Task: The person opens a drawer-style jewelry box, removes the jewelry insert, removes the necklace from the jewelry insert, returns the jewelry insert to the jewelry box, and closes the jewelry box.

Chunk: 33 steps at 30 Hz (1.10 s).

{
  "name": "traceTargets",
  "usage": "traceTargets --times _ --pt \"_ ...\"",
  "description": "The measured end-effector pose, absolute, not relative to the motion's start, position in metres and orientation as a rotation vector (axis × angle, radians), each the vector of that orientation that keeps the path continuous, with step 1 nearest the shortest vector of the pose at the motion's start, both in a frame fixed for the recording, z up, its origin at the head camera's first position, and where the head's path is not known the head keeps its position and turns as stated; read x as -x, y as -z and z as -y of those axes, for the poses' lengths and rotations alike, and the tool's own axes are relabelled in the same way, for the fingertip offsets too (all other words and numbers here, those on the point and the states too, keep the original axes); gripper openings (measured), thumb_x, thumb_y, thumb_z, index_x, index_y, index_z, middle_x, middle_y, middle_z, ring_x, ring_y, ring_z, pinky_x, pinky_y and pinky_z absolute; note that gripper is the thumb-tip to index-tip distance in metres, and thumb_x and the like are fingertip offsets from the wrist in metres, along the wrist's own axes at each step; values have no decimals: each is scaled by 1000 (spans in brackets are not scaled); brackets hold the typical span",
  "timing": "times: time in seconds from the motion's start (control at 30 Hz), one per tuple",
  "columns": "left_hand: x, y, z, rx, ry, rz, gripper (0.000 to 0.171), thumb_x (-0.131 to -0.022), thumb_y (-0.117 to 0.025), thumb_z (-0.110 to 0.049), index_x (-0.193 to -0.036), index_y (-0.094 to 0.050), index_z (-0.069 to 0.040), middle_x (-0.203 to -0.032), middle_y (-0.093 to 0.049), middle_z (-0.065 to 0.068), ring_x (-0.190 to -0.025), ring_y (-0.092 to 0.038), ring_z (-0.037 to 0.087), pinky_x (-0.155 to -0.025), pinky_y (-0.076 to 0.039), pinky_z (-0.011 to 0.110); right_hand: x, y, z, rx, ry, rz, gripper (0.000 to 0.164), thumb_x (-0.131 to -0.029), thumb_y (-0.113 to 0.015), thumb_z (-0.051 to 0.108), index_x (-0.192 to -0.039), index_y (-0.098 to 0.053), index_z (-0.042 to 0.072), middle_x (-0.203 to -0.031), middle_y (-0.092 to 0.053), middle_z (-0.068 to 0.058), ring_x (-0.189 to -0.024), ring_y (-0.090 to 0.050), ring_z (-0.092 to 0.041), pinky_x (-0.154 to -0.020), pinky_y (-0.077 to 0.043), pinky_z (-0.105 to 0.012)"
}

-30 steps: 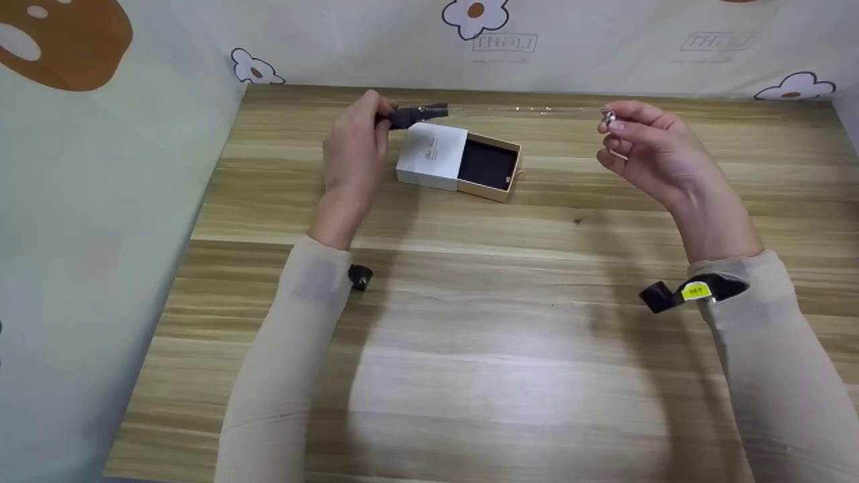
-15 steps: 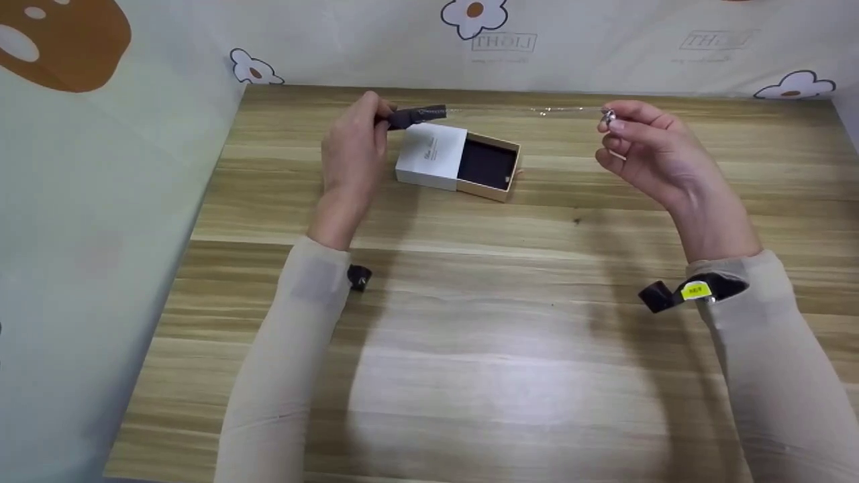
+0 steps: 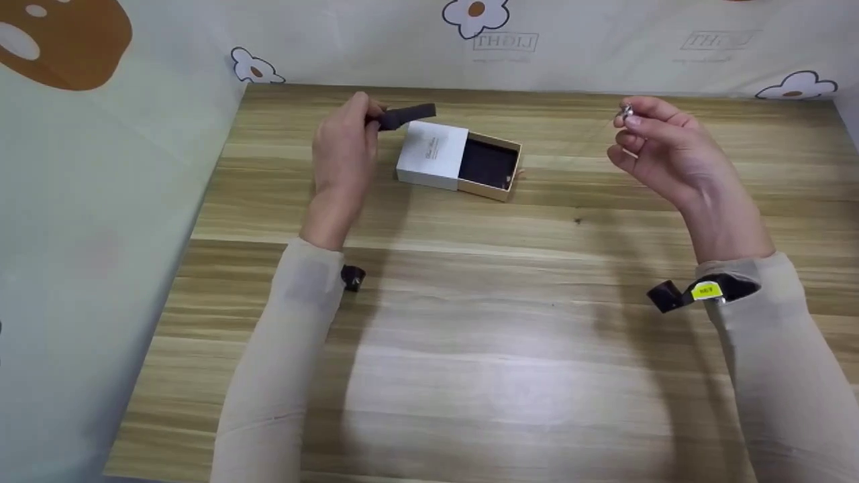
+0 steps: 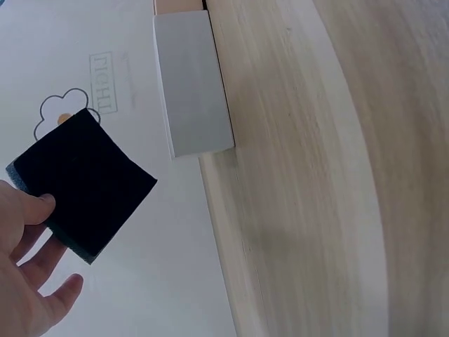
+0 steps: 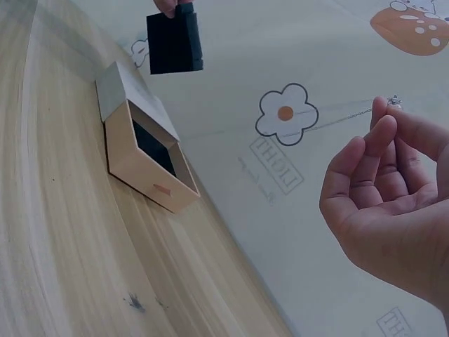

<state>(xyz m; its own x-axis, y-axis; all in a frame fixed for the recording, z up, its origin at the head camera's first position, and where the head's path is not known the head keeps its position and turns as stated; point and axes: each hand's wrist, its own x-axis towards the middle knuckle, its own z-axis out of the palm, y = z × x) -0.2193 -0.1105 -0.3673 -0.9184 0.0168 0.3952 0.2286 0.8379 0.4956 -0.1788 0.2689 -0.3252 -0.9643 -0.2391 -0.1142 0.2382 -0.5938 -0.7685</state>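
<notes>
My left hand (image 3: 343, 144) pinches a thin black foam pad (image 3: 409, 115) by one edge, above the left side of the jewellery box. In the left wrist view the pad (image 4: 84, 186) shows its square dark face, slightly bent. At the right, my right hand (image 3: 678, 147) pinches a small shiny silver piece of a necklace (image 3: 625, 112) between thumb and fingertips. Its thin chain (image 5: 344, 121) trails leftward from the fingertips in the right wrist view; the far end is too faint to follow. The white box sleeve (image 3: 429, 157) lies between the hands, its dark-lined drawer (image 3: 504, 195) pulled partly out rightward.
The wood-grain table (image 3: 470, 288) runs under both forearms. Behind it stands a pale wall sheet (image 3: 376, 40) printed with flowers and lettering. Black straps (image 3: 731, 287) sit on both sleeve cuffs.
The glinting chain stretched between pad and right hand has come off the pad and now slants down from the right hand. The hands have moved slightly apart; the box stays put.
</notes>
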Motion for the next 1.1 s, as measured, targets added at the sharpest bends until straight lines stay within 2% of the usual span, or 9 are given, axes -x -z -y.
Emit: traceTargets --times 0.4,0.73,1.1 --pt "220 368 112 162 829 2634 10 -100 -59 -12 -106 -65 -7 -113 -74 4 -105 -69 25 -94 -54 38 178 315 -280 -28 2615 -1254 24 -98 -49 -10 -98 -72 -4 -83 -70 -12 -64 -58 -18 -67 -48 -31" --pt "218 367 111 140 832 2663 11 -100 -59 -12 -108 -65 -8 -115 -74 3 -109 -68 24 -97 -53 37 178 310 -289 -26 2639 -1219 24 -98 -47 -11 -100 -71 -6 -83 -70 -14 -63 -53 -19 -66 -47 -32" --pt "218 367 112 113 847 2679 12 -101 -58 -15 -109 -65 -10 -115 -73 1 -109 -68 20 -95 -54 35 185 306 -305 -80 2670 -1002 26 -98 -42 -15 -105 -67 -12 -86 -68 -23 -64 -56 -27 -66 -51 -40"
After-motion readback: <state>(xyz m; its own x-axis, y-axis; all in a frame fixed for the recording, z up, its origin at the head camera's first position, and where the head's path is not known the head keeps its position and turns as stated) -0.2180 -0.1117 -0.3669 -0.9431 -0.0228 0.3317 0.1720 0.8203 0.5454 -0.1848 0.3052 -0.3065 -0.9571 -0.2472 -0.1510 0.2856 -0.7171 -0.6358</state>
